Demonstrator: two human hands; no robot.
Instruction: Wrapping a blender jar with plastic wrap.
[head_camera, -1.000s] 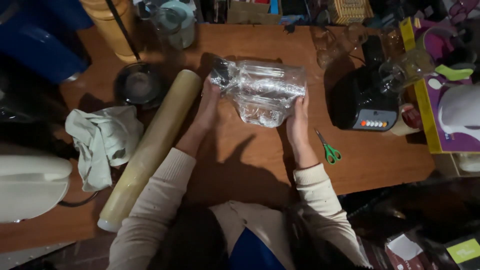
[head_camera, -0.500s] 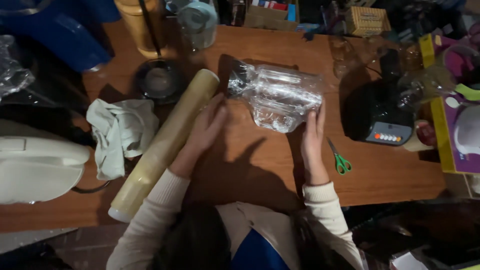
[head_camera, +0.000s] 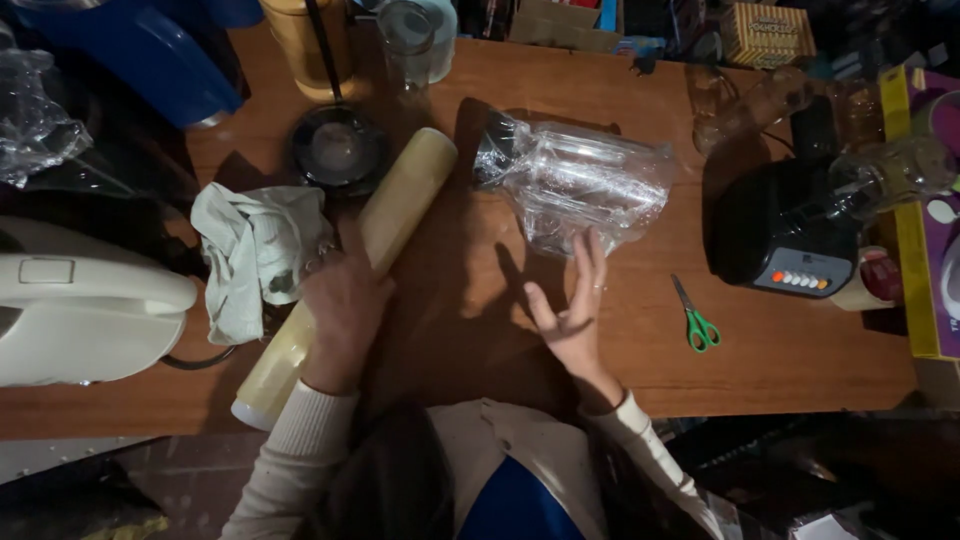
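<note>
The left hand (head_camera: 345, 305) closes its grip around the roll of cling film (head_camera: 350, 275), which lies slantwise on the wooden table (head_camera: 780, 350). The right hand (head_camera: 575, 310) is open, fingers spread, holding nothing, its fingertips just touching the near edge of the film-wrapped clear container (head_camera: 580, 185).
</note>
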